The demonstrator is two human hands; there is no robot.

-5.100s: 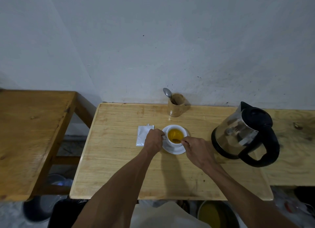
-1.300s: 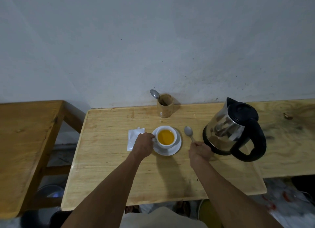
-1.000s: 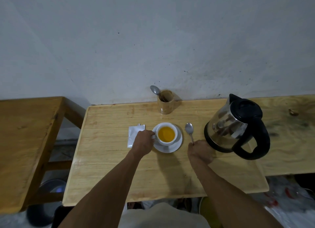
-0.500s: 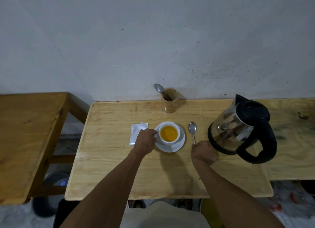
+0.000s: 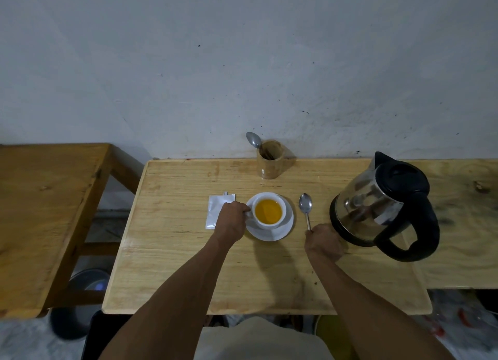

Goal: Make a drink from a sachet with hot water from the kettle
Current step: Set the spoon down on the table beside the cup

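Cup (image 5: pixel 268 211) of orange drink sits on its saucer (image 5: pixel 269 231) at mid-table (image 5: pixel 167 252); your left hand (image 5: pixel 231 222) pinches its handle, your right hand (image 5: pixel 322 242) closes on the end of the spoon (image 5: pixel 305 207) lying between saucer and kettle (image 5: pixel 377 206), the white sachet (image 5: pixel 215 210) flat just left of your knuckles

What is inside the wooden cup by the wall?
A spoon sticks out of the wooden cup, bowl up. Its handle end, and anything else inside, is hidden by the wall of the cup.
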